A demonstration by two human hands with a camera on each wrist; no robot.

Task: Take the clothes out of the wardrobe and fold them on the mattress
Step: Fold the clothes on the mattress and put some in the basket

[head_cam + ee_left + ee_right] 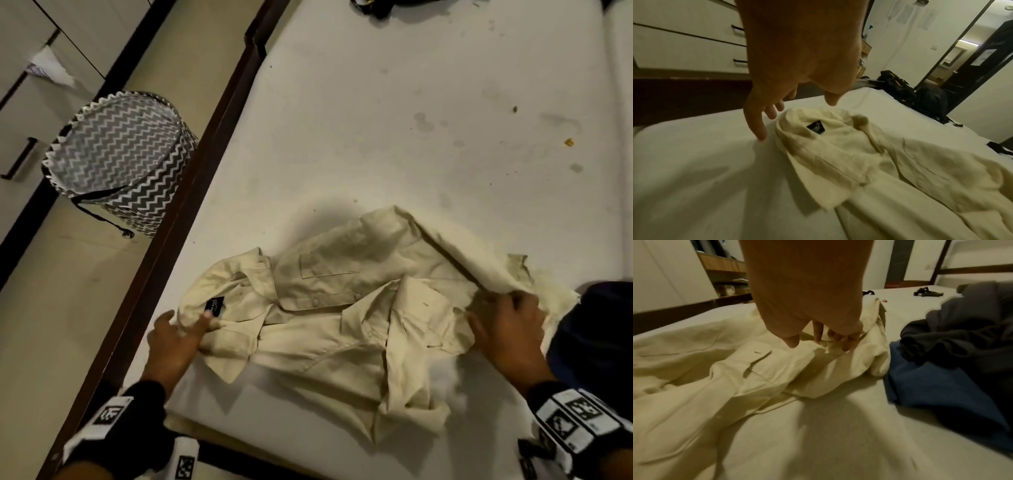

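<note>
**Desk:** Where's the shirt?

**Me:** I've got the cream shirt (342, 308) lying on the mattress (376, 120), near the front edge and toward the left side of it. Collar points to the mattress's left edge, black neck label (816, 129) facing up; the hem end runs to the right. It's partly folded and rumpled, one sleeve doubled over the chest.

**Desk:** Left hand?

**Me:** My left hand (178, 337) sits at the collar, fingers (756, 120) straight and spread. The head view shows them resting on the collar cloth; the left wrist view shows one fingertip down on the mattress just beside the collar. Nothing is pinched.

**Desk:** And the right?

**Me:** My right hand (507, 325) is at the hem end, fingers (847, 341) curled down into a bunched fold, the thumb apart from them. I read that as gripping the cloth.

**Desk:** Anything else on the mattress?

**Me:** A heap of dark blue and grey clothes (951, 353) lies just beside the hem, at the right near the front edge. Dark bags (910, 94) sit at the far edge. On the floor past the left edge stands a zigzag-patterned laundry basket (120, 161), with white drawers (30, 113) behind it
</note>
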